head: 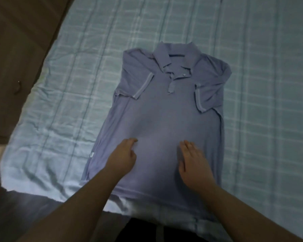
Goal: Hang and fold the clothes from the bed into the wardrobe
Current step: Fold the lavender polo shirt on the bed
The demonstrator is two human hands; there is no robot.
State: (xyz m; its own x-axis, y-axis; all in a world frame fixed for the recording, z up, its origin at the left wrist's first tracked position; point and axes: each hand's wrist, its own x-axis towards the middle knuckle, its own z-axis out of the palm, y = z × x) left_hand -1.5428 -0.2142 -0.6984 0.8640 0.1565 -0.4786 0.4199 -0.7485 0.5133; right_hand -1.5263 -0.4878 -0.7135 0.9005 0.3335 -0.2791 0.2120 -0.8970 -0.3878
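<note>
A lavender polo shirt (pixel 166 109) lies flat and face up on the bed, collar away from me, both short sleeves folded in over the chest. My left hand (pixel 123 157) rests on the shirt's lower left part with its fingers curled loosely against the cloth. Flat on the lower middle of the shirt lies my right hand (pixel 193 160), fingers straight and together. Neither hand grips the fabric. The hem sits near the bed's front edge. No wardrobe is in view.
The bed (pixel 77 75) is covered by a light blue checked sheet, wrinkled at the left and front edges. Brown floor (pixel 16 41) shows at the left beyond the bed's edge. A dark strip runs along the bottom below the hem.
</note>
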